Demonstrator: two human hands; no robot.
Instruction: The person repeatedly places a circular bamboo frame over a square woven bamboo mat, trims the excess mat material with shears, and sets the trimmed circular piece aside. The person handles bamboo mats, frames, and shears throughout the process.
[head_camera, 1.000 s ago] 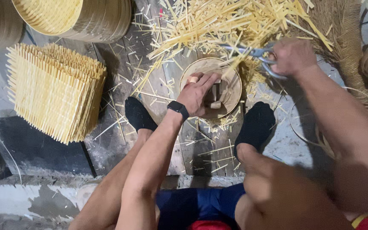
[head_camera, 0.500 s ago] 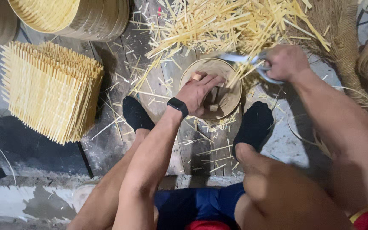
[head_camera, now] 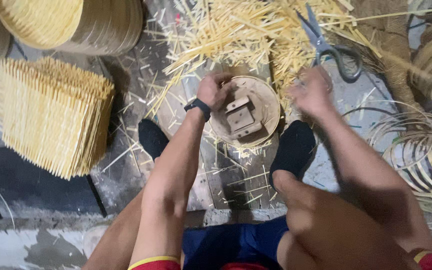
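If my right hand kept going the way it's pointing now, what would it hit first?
Probably the scissors. The right hand is blurred but points up and away toward their handles, which lie just beyond it on the floor; the pile of bamboo strips sits beside them.

Round bamboo frame gripped at its rim, scissors laid aside on the strips

The round bamboo frame [head_camera: 246, 117], with wooden blocks [head_camera: 240, 119] inside it, is gripped at its upper left rim by the left hand [head_camera: 215, 90], a black wristband [head_camera: 198, 107] being worn on that wrist. The right hand [head_camera: 310, 92], blurred, is held just right of the frame, empty as far as can be seen. The scissors [head_camera: 326, 47] lie just beyond it on loose bamboo strips [head_camera: 246, 30]. A stack of woven mats [head_camera: 51, 117] sits far left of the hands.
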